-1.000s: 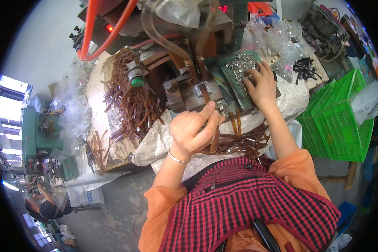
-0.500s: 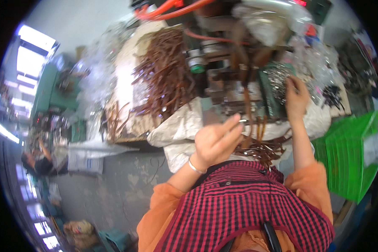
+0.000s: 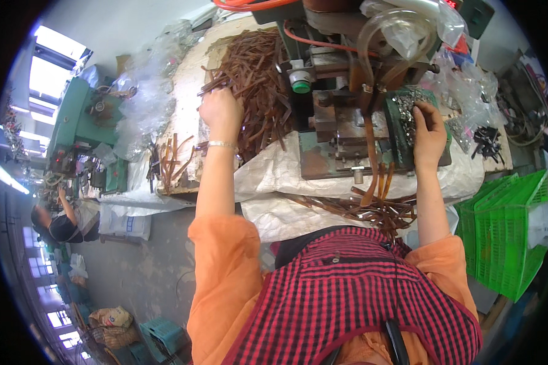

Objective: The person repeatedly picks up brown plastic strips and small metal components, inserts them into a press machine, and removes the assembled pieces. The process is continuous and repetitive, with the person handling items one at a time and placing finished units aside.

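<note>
My left hand (image 3: 221,111) is closed at the left edge of a large pile of brown strips (image 3: 259,79), which look like leather. Strip ends show just beyond its knuckles; its fingertips are hidden. My right hand (image 3: 430,135) has its fingers bent over a green tray of small shiny metal pieces (image 3: 411,106); what they pinch, if anything, is too small to make out. Between my hands stands a green bench press (image 3: 323,155). A brown strip (image 3: 371,159) hangs down its front, and more brown strips (image 3: 380,211) lie on white sheeting near my apron.
A green plastic crate (image 3: 504,228) stands at the right. Clear plastic bags (image 3: 149,97) lie at the far left of the table, near another green machine (image 3: 88,125). Black pieces (image 3: 487,141) lie right of the tray. A person (image 3: 67,219) sits at the left.
My left hand has moved from in front of the press, left and away from me, to the strip pile. My right hand stays at the metal pieces. The view has steadied.
</note>
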Available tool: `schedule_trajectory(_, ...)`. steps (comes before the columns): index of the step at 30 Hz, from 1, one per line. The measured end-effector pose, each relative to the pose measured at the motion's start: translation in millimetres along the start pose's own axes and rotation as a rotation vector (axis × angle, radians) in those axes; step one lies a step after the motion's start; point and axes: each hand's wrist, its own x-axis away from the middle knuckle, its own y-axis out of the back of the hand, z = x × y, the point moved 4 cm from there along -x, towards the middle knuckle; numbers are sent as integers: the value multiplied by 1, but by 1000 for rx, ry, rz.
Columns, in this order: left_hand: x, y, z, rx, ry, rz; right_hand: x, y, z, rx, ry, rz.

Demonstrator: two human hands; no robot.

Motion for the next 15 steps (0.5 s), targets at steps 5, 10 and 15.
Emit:
schedule_trajectory(5,25,-15,0,20,228,258,28,43,28,519,403,-33)
schedule_trajectory(10,70,61,6,373,268,102,51,86,28,415,176,-65)
schedule_trajectory(15,62,95,-17,923,53,-47,36,22,101,205,488,175)
